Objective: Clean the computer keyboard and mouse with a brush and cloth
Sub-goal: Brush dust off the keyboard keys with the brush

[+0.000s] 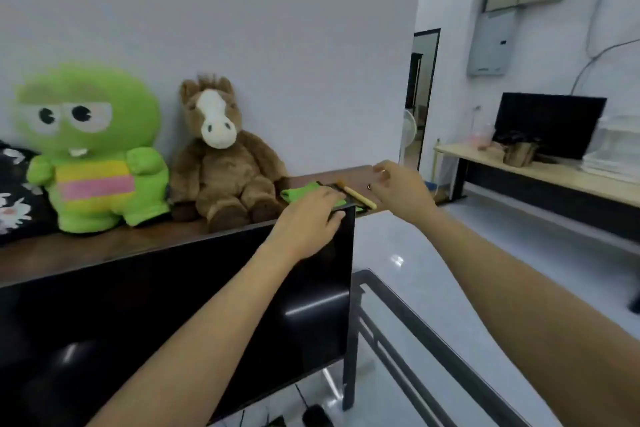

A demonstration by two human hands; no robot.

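Fingers of the left hand lie fairly straight on the green cloth, their tips curling slightly over the top edge of the black monitor; whether they pinch the cloth cannot be told. Fingers of the right hand are loosely curled and hold nothing, hovering just at 3 o'clock of the brush, whose pale wooden handle lies on a dark flat object beside the cloth. A small dark round item sits just under the right fingertips.

Progress: judged to be the very start, with the tools being fetched from the wooden shelf behind the monitor. No keyboard is in view; a dark shape at 6 o'clock, low in the frame, may be the mouse. All brushing and wiping remains.

Surroundings: a brown horse plush and a green plush at 9 o'clock of the cloth; a second table with a screen at 3 o'clock. The monitor's upper edge stands between the person and the tools.
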